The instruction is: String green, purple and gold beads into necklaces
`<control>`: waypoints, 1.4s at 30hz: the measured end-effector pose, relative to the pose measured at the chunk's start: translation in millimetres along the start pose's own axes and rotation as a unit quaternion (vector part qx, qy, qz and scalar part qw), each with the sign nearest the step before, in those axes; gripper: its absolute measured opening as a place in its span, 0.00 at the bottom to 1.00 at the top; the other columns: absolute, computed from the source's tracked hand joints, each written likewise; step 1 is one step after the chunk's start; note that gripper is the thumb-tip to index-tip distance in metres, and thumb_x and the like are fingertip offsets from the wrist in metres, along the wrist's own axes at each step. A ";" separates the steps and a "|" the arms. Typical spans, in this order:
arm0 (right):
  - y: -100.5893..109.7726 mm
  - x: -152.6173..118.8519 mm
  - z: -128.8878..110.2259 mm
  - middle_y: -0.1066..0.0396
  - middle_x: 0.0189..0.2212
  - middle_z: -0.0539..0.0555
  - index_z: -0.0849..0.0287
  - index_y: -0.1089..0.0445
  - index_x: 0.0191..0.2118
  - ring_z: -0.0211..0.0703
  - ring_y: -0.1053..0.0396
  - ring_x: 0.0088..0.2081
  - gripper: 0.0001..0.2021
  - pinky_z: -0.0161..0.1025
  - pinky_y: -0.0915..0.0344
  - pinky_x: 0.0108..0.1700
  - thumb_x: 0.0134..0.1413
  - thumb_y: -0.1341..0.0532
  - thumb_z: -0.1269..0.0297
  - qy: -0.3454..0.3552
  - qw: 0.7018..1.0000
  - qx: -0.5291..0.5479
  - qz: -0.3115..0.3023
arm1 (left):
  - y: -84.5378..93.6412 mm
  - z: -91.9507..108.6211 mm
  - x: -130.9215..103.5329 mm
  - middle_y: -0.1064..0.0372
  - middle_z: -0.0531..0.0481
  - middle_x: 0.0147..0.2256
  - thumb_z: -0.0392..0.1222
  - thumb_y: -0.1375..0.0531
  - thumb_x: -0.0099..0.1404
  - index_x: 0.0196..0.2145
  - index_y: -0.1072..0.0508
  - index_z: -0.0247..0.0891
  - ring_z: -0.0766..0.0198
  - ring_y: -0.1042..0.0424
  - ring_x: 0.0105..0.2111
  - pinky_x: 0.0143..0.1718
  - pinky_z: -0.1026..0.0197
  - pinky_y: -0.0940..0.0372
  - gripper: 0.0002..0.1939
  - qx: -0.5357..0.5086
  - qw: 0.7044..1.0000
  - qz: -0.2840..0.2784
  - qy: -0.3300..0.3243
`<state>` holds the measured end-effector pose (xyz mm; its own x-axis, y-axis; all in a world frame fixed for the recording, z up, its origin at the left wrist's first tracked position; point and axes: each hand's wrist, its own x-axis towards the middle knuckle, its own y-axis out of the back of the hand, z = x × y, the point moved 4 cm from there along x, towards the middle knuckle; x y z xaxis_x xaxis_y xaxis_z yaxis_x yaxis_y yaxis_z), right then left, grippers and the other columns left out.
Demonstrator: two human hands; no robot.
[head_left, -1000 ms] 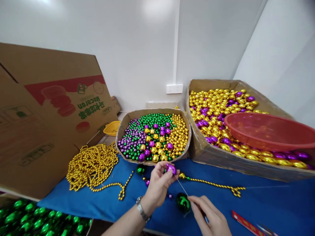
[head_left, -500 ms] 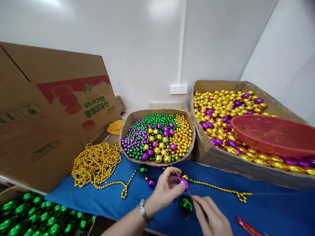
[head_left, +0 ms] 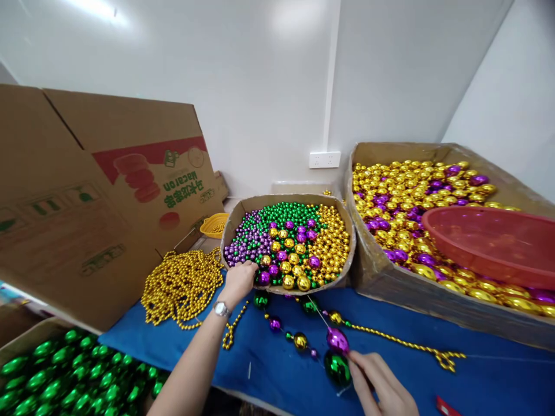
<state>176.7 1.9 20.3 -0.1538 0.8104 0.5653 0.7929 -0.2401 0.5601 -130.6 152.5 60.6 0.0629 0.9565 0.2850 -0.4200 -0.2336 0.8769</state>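
Note:
My left hand (head_left: 241,282) reaches over the near left rim of the middle box (head_left: 352,254), its fingertips among small purple and green beads (head_left: 249,237); its fingers are pressed together, and what they hold, if anything, is hidden. Low on the right, my right hand (head_left: 376,378) pinches at the side of a large purple bead (head_left: 337,341), where a thin string runs. Right below that bead, touching it, is a large green bead (head_left: 337,367). A strand with gold, purple and green beads (head_left: 300,341) curves over the blue cloth (head_left: 243,364).
Gold bead chains (head_left: 184,286) lie piled at the left, beside a large carton (head_left: 143,231). A box of green beads (head_left: 78,372) stands lower left. At the right, a red basin (head_left: 489,240) rests on gold and purple beads (head_left: 399,202). A red object (head_left: 446,406) lies lower right.
My left hand has let go of the purple bead and moved up and left to the middle box. My right hand stays near the string. The view has shifted slightly left.

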 end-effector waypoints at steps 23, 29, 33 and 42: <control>-4.0 2.7 -12.4 0.34 0.30 0.52 0.57 0.35 0.47 0.36 0.31 0.29 0.10 0.30 0.34 0.32 0.62 0.48 0.68 0.027 0.999 0.014 -0.018 | -30.1 105.0 -58.3 0.32 0.47 0.31 0.44 0.38 0.59 0.38 0.25 0.34 0.66 0.32 0.30 0.28 0.67 0.38 0.12 -0.704 0.681 -0.132 0.150; -4.1 -0.8 -4.4 0.33 0.31 0.53 0.57 0.35 0.46 0.37 0.31 0.30 0.09 0.30 0.34 0.33 0.62 0.48 0.68 0.020 1.000 0.006 0.008 | -24.7 115.9 -53.6 0.30 0.48 0.34 0.46 0.41 0.61 0.42 0.26 0.37 0.65 0.33 0.32 0.31 0.65 0.37 0.14 -0.567 0.814 -0.111 0.053; 1.2 -0.5 1.0 0.33 0.32 0.53 0.57 0.35 0.44 0.37 0.30 0.32 0.07 0.30 0.33 0.34 0.62 0.47 0.67 -0.004 1.000 -0.001 0.022 | -25.6 127.9 -27.2 0.28 0.47 0.34 0.44 0.44 0.64 0.40 0.26 0.37 0.63 0.31 0.32 0.32 0.63 0.38 0.12 -0.440 0.896 -0.043 -0.042; 8.8 -1.7 6.1 0.31 0.31 0.54 0.57 0.33 0.43 0.39 0.29 0.32 0.08 0.31 0.32 0.34 0.62 0.48 0.64 -0.020 0.999 -0.029 0.040 | -28.5 138.0 -2.1 0.27 0.49 0.35 0.39 0.47 0.65 0.39 0.28 0.39 0.62 0.29 0.34 0.36 0.61 0.36 0.09 -0.266 0.950 0.016 -0.163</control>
<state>187.5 1.6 20.6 -0.0661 0.8078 0.5857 0.7662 -0.3349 0.5484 6.2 133.0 88.4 0.2832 0.8257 0.4879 -0.8185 -0.0572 0.5717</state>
